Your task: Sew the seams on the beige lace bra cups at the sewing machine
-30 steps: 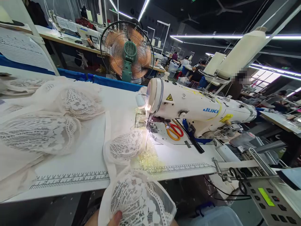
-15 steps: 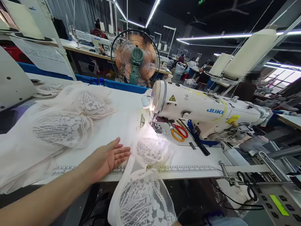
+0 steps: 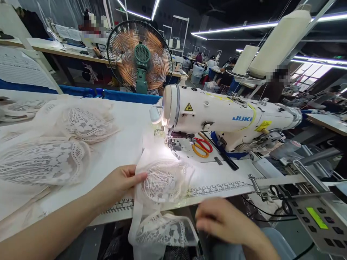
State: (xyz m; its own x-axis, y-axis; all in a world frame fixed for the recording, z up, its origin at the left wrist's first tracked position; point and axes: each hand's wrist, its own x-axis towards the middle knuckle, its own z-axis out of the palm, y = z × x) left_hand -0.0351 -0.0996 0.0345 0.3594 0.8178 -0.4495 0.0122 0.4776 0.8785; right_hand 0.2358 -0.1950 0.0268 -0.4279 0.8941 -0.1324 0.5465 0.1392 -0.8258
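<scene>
Left hand (image 3: 119, 185) pinches the near-left edge of a lace piece (image 3: 162, 180), thumb on top and fingers hidden under the fabric. That lace piece lies on the white bench (image 3: 121, 144) in the bright patch of light just in front of the needle of the sewing machine (image 3: 217, 115), and its lower part hangs over the front edge of the bench, across the printed ruler strip (image 3: 217, 188). Right hand (image 3: 225, 221) sits lower, in front of the bench edge and just right of the hanging lace, back turned up, fingers curled and blurred; whether it grips anything cannot be told. Orange-handled scissors (image 3: 202, 146) lie on the machine bed under its arm. A heap of more lace cups (image 3: 46, 162) rests on the left of the bench, well apart from the machine. A fan (image 3: 139, 56) stands behind the bench, and a control panel (image 3: 317, 220) sits low at the right
</scene>
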